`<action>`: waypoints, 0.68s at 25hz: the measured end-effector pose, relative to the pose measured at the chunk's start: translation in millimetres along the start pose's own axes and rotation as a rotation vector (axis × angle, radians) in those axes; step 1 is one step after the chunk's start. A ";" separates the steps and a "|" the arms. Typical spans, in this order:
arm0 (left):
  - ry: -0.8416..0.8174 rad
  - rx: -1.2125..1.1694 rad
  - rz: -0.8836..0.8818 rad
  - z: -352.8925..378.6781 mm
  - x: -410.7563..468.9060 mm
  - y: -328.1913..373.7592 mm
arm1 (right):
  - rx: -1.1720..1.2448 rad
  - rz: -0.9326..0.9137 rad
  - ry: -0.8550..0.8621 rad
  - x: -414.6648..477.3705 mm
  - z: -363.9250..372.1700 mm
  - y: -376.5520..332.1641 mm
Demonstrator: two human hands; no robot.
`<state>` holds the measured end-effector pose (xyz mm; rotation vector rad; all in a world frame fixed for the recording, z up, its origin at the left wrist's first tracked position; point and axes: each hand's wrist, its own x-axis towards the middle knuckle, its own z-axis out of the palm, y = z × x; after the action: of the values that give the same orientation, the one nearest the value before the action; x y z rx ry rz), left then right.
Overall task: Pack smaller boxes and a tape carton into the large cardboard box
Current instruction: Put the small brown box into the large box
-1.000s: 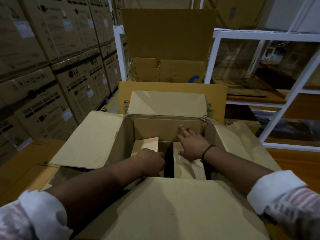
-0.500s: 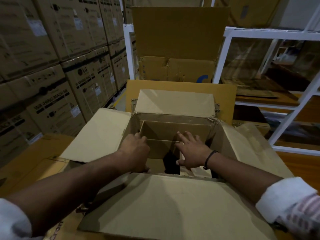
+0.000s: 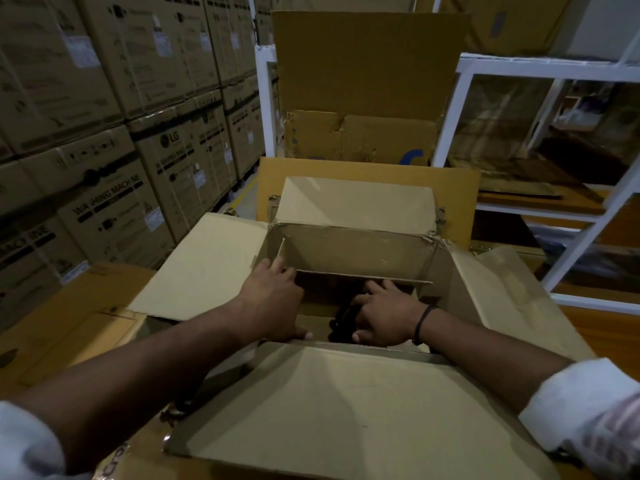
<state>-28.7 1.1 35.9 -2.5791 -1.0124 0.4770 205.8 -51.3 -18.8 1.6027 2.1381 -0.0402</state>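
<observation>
The large cardboard box (image 3: 502, 292) stands in front of me with its four flaps spread outward. A smaller open box (image 3: 360, 254) sits inside it, its back and left flaps standing up against the big box's walls. My left hand (image 3: 273, 303) lies with straight fingers against the inner box's left flap, thumb on the near edge. My right hand (image 3: 384, 313), with a black wristband, reaches inside and rests with spread fingers on the contents. Something dark (image 3: 341, 318) lies between my hands, too dim to identify.
Stacked washing-machine cartons (image 3: 104, 188) form a wall on the left. A tall opened carton (image 3: 363, 98) stands behind the box. A white metal rack (image 3: 588, 216) with flattened cardboard fills the right. A flat cardboard sheet (image 3: 55, 327) lies at the lower left.
The inner box's flaps, nearly shut a second ago, now stand open. My left hand moved up and left to the left flap. My right hand sank deeper inside.
</observation>
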 end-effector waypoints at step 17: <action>-0.084 -0.067 0.118 2.7 22.2 17.1 | 0.087 0.412 0.193 -65.2 -11.0 43.0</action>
<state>-4.4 5.1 22.3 -2.7102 -0.9216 0.5951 255.2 -93.1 26.5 2.1448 1.9175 0.1621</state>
